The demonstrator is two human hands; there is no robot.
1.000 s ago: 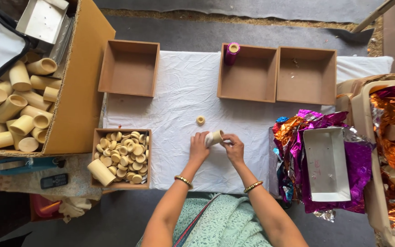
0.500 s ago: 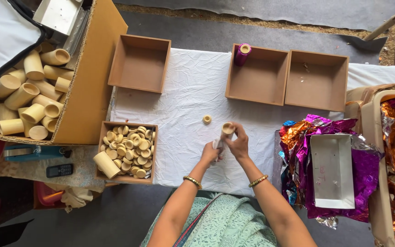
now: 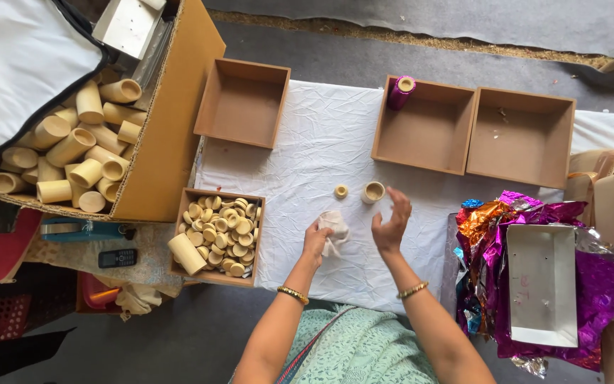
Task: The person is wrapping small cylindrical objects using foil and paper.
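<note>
Our left hand (image 3: 315,240) is clamped on a crumpled white cloth (image 3: 334,229) over the white-covered table (image 3: 307,142) — our right hand (image 3: 392,220) hovers open-fingered, holding nothing, just beside the upright cardboard tube (image 3: 373,192), a small cap (image 3: 340,190) standing near it.

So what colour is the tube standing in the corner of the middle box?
Shiny purple, with a pale open top. The tube shows in the head view.

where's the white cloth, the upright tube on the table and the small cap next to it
white cloth (image 3: 334,226), head view, crumpled middle
upright tube (image 3: 373,192), head view, open top rim
small cap (image 3: 340,190), head view, top face
</note>
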